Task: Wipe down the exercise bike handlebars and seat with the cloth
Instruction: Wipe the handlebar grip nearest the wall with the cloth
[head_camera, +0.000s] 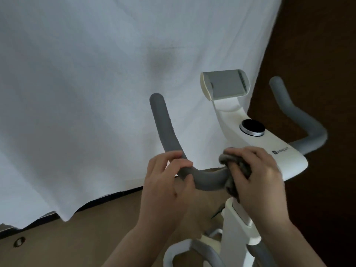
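At the near bend of the grey handlebar [208,180], left hand [165,182]: fingers curled over the bar in a closed grip. Just right of it, right hand [258,178]: grip closed on a bunched grey cloth [229,160], wrapped round the bar where it meets the white bike frame [279,149]. Beyond both hands: round black knob [252,127], grey phone holder [225,85], white sheet [86,93] behind.
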A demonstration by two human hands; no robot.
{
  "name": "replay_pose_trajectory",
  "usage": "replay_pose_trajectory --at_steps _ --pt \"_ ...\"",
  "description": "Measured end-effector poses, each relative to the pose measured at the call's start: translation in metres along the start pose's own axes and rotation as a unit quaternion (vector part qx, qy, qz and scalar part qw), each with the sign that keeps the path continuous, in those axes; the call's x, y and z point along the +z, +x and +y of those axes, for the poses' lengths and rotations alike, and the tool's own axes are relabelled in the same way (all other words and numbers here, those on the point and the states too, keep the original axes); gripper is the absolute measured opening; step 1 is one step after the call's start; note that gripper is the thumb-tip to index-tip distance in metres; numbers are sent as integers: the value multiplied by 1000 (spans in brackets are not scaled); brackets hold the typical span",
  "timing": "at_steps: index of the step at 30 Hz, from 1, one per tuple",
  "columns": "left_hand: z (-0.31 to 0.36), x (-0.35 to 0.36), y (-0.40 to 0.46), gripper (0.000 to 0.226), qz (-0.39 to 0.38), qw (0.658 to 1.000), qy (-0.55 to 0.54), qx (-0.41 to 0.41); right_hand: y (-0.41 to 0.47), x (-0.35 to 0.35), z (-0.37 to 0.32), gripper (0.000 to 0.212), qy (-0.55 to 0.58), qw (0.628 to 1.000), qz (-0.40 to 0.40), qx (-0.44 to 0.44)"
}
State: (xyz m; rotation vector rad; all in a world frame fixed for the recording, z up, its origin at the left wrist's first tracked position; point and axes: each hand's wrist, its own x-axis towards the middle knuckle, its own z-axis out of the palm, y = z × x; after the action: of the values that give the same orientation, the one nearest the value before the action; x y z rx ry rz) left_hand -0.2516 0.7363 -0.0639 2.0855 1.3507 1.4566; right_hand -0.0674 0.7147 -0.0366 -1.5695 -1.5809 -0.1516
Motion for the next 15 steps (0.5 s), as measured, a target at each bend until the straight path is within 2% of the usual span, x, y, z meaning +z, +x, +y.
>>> replay_pose_trajectory --at_steps 2,5,9,10,13,15 --pt "2 4 -1 26 -16 999 16 45 -12 5 -11 27 -30 999 23 14" --pt "0 7 -1 25 -45 997 -4 66 -27 11 -18 31 -56 997 18 -41" --pt "-2 8 2 24 -57 996 -22 64 -22 2 -3 34 -3 992 89 92" --pt "0 9 2 25 -58 996 -20 67 -26 4 -10 34 -3 991 89 98" --pt "6 16 0 25 -59 995 -4 83 -35 5 -21 36 -34 999 29 16" --pt "11 20 -1 23 -61 995 1 81 -27 -3 -4 38 -21 998 41 52"
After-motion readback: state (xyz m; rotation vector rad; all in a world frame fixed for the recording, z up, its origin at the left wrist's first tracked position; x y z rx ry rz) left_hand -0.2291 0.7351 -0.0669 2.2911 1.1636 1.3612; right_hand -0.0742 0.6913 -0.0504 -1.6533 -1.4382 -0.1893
